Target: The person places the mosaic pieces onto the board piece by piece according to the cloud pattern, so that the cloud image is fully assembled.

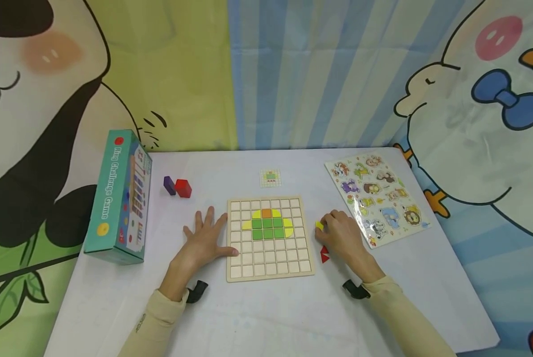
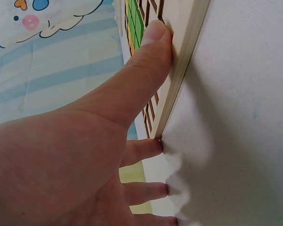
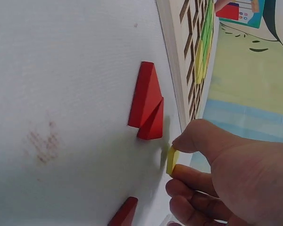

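Observation:
A wooden grid board (image 1: 266, 271) lies on the white table. Set in its upper half are green squares (image 1: 268, 228), an orange square (image 1: 266, 213) and several yellow pieces at the pattern's sides. My left hand (image 1: 201, 241) spreads its fingers beside the board, the thumb (image 2: 153, 42) resting on its left border. To the board's right, my right hand (image 1: 342, 238) pinches a small yellow piece (image 3: 171, 161) between thumb and index finger, low over the table. Red triangular pieces (image 3: 147, 96) lie near that hand; one more red piece (image 3: 124, 213) is partly cut off in the right wrist view.
A small pattern card (image 1: 271, 178) lies behind the board. A teal game box (image 1: 114, 198) stands at the left, near a purple block (image 1: 169, 185) and a red block (image 1: 183, 188). An animal picture sheet (image 1: 378, 196) lies behind the right hand.

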Demonstrator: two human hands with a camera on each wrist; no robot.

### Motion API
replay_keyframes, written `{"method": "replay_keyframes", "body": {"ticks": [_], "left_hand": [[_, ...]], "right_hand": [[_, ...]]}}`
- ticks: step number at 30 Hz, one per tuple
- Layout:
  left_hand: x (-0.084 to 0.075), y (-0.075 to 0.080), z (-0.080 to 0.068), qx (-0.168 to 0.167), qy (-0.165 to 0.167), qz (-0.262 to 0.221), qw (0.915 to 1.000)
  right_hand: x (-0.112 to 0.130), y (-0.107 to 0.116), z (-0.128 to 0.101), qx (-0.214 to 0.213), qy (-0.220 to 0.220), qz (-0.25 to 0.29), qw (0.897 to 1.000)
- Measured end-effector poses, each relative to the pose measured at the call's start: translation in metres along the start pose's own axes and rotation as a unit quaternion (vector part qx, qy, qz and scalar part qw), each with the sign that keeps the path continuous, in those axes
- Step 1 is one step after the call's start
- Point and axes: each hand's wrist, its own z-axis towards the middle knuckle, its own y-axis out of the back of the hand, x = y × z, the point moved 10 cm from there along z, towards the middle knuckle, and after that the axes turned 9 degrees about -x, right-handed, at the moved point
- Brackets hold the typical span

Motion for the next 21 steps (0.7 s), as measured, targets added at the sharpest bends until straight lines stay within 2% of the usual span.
{"method": "replay_keyframes", "body": {"ticks": [8,15,21], "left_hand": [[0.001,-0.002,0.000,0.000,-0.003,0.000,1.0000],[0.002,-0.004,-0.001,0.003,0.002,0.000,1.0000],[-0.001,0.001,0.000,-0.005,-0.006,0.003,1.0000]], "right_hand": [[0.023,0.017,0.015,-0.045,0.047,0.024,0.998],[0.065,0.013,0.033,-0.018,0.074,0.062,0.995],[0.113,0.007,0.045,-0.018,0.132,0.081,0.988]]}}
